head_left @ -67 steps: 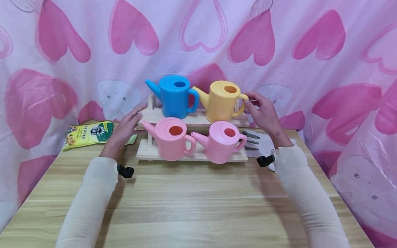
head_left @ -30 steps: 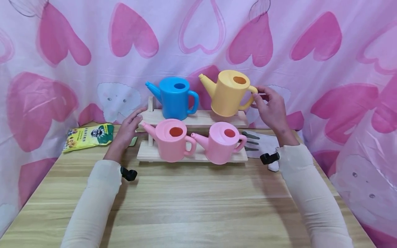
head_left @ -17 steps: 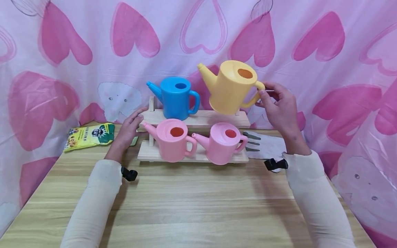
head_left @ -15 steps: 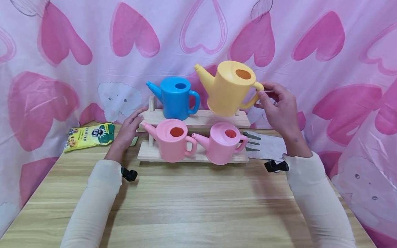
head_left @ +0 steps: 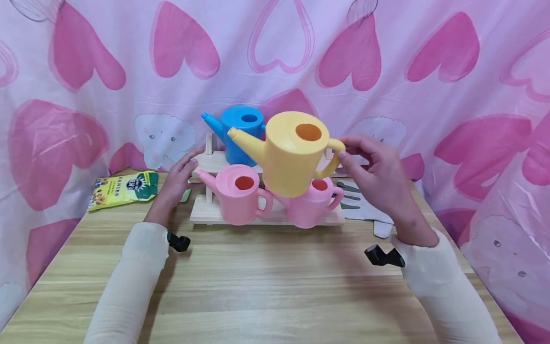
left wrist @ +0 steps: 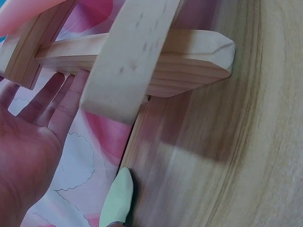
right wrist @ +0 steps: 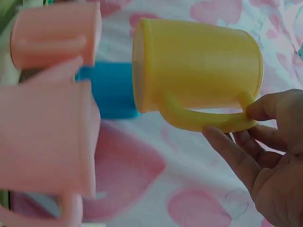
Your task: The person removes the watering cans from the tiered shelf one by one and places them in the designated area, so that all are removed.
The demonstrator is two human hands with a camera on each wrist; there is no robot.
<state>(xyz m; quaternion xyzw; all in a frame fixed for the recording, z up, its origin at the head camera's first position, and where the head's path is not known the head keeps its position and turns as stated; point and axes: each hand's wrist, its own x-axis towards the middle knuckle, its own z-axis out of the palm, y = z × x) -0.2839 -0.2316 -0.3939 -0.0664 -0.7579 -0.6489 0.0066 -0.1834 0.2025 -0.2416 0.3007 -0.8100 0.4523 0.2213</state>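
Observation:
My right hand (head_left: 375,174) holds a yellow watering can (head_left: 292,157) by its handle, up in the air before the shelf. In the right wrist view, thumb and fingers pinch that handle (right wrist: 208,120). Behind the yellow can, a blue watering can (head_left: 242,131) stands on the upper board of a wooden two-tier rack (head_left: 266,220). Two pink watering cans stand on the lower board: the left one (head_left: 236,200) shows fully, the right one (head_left: 305,210) is partly hidden by the yellow can. My left hand (head_left: 176,179) touches the rack's left end with fingers extended (left wrist: 64,111).
A yellow-green packet (head_left: 124,188) lies at the table's back left. Close to my left hand is a pale green tool tip (left wrist: 118,196). Right of the rack lies a light glove or cloth (head_left: 365,203) beside grey-green prongs (head_left: 350,196). A heart-patterned curtain (head_left: 185,43) hangs behind the table.
The yellow watering can has been lifted off the upper board, then brought forward, left and lower, before the right pink can. My left hand has stayed at the rack's left end.

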